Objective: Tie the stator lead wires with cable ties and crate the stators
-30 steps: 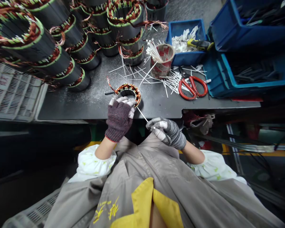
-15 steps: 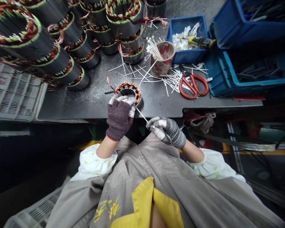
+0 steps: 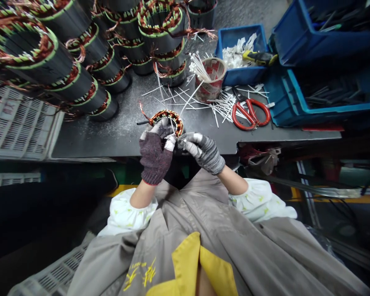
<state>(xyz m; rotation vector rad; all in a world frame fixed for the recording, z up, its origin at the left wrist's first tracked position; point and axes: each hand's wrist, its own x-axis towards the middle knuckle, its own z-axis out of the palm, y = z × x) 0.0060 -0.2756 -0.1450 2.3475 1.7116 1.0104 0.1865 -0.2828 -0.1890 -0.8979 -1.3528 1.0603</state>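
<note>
A motor stator [image 3: 163,114], a ring of copper windings, stands at the bench's front edge. A black sleeved lead sticks out on its left. My left hand [image 3: 156,152], in a dark purple glove with pale fingertips, is closed on its near left side, some fingers reaching into the bore. A white cable tie [image 3: 173,124] crosses the inside of the ring by these fingers. My right hand [image 3: 202,150], in a grey striped glove, is closed in a pinch at the near right rim, on the cable tie; its fingertips partly hide the tie's end.
Stacked stators [image 3: 80,78] fill the back left. Loose cable ties [image 3: 225,107] lie around a tape-roll cup [image 3: 211,88] of ties. Red-handled scissors [image 3: 249,115] lie to the right, before blue bins [image 3: 329,111]. A small blue box [image 3: 243,76] holds white pieces and a yellow-black tool.
My right hand has moved up and left, from out in front of the bench to the stator's rim. My left fingers have shifted further into the ring, where a tie now shows.
</note>
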